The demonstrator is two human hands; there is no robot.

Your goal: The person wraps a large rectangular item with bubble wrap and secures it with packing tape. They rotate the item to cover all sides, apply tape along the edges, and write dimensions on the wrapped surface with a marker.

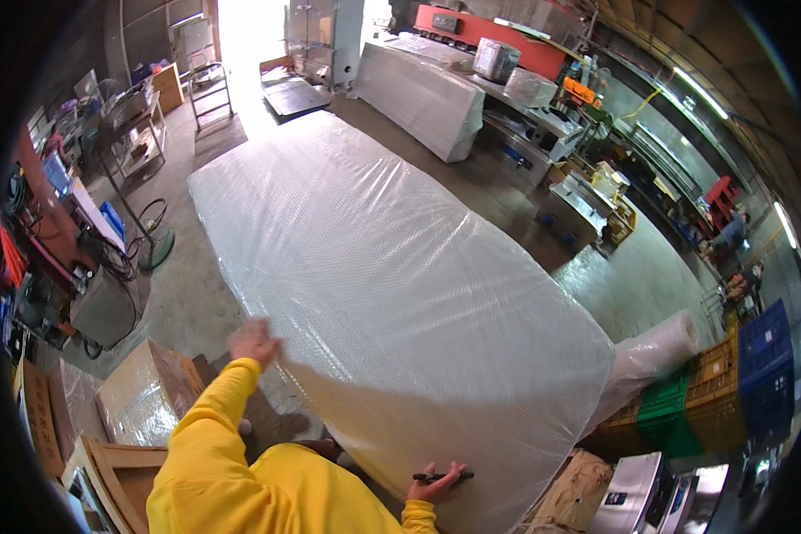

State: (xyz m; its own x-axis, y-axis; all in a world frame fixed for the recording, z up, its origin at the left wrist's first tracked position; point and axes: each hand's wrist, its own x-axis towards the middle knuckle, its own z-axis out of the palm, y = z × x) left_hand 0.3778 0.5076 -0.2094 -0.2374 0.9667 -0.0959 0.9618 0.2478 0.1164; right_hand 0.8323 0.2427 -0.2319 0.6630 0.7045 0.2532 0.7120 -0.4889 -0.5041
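Observation:
A large flat-topped item wrapped in bubble wrap (356,267) fills the middle of the view, with creases running across its far half. At its left edge is my left hand (254,343), smeared by motion, so I cannot tell how its fingers lie or whether they grip the film. Over the near end of the wrapped top, my right hand (429,488) is closed around a slim black pen-like tool (443,478), perhaps a marker or a cutter. Beside the near right edge, a thick roll of bubble wrap (654,347) slants away from the wrapped item.
Wrapped cartons (147,392) and a wooden frame (107,472) stand at the near left. Plastic crates (716,383) are stacked at the right. A fan stand (156,249) is on the left floor; another long wrapped unit (423,93) stands beyond. People work at the far right.

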